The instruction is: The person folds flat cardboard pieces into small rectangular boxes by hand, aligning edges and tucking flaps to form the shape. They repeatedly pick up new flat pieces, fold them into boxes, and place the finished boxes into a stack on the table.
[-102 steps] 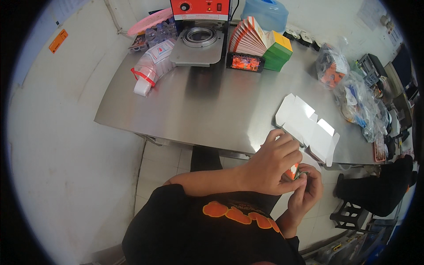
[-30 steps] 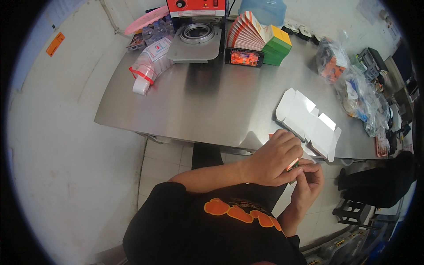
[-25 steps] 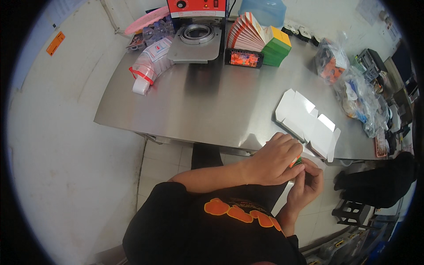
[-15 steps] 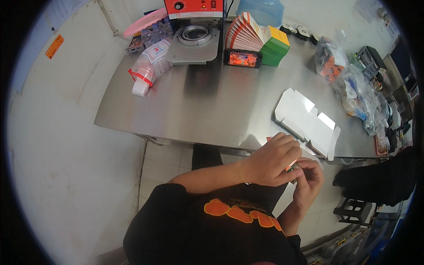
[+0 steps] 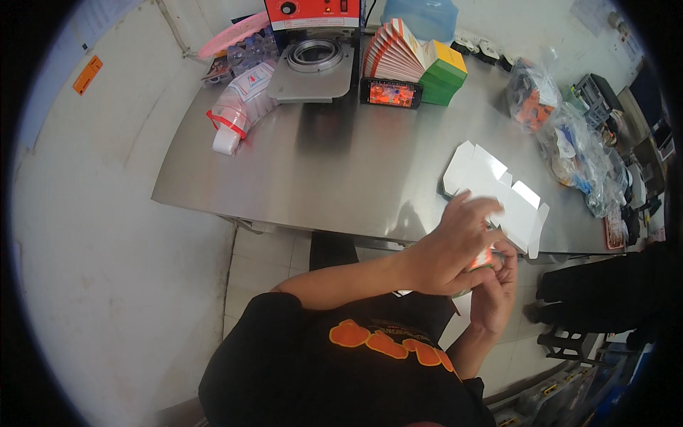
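Note:
Between my hands, close to the table's front edge, is a small cardboard carton with orange, white and green print [image 5: 482,257]. Much of it is hidden by my fingers, so I cannot tell its full shape. My left hand [image 5: 452,249] has its thumb and a finger around the carton's near side, while its upper fingers are lifted and a little blurred. From below, my right hand [image 5: 492,295] grips the carton with bent fingers. Just beyond my hands, unfolded white carton blanks [image 5: 491,185] lie on the steel table [image 5: 284,185].
At the back stands a red machine [image 5: 313,21] with a round metal ring [image 5: 314,55]. Beside it are a phone [image 5: 390,93] and a stack of folded cartons [image 5: 398,53]. Plastic bags [image 5: 580,160] lie at right. A person's dark-clothed legs [image 5: 597,285] and a stool [image 5: 569,345] are beyond.
My left hand's upper fingers have lifted and spread upward, away from the carton. More of the carton's orange print shows. The person at right has shifted.

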Tool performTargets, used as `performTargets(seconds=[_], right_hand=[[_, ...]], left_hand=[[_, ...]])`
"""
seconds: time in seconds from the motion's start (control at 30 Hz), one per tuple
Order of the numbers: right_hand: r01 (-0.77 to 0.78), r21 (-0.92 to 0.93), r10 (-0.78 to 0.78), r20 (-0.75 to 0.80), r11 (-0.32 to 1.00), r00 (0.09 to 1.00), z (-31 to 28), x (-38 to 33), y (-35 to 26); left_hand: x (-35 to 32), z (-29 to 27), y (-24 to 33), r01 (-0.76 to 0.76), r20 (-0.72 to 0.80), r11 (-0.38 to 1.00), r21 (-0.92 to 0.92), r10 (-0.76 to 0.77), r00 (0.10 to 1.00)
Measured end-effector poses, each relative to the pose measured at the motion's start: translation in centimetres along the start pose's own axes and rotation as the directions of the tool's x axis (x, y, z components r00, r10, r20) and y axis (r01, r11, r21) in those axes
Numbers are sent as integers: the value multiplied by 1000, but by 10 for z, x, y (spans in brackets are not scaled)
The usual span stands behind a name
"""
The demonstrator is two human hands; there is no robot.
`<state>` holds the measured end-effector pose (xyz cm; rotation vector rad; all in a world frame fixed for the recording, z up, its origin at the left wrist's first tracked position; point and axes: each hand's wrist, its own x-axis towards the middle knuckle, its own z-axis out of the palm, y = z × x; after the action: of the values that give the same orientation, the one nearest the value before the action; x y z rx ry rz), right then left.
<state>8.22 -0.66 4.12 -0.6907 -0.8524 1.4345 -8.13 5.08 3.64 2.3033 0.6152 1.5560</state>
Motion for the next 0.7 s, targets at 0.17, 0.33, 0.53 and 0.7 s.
performTargets(seconds=[0.17, 0.33, 0.53, 0.7], right_hand=[[310, -7, -309, -107, 951, 945, -13, 2, -4], [334, 60, -323, -142, 941, 936, -5, 1, 0], [398, -798, -338, 259, 452, 905, 7, 1, 3], [562, -767, -397, 433, 309, 809, 19, -5, 19]], left_hand=[[-21, 0, 0, 279, 208, 953, -118, -252, 945], [-38, 17, -5, 357, 269, 902, -242, -292, 918], [-38, 4, -14, 277, -156, 957, -91, -288, 945], [-35, 6, -30, 423, -310, 885, -196, -465, 829]])
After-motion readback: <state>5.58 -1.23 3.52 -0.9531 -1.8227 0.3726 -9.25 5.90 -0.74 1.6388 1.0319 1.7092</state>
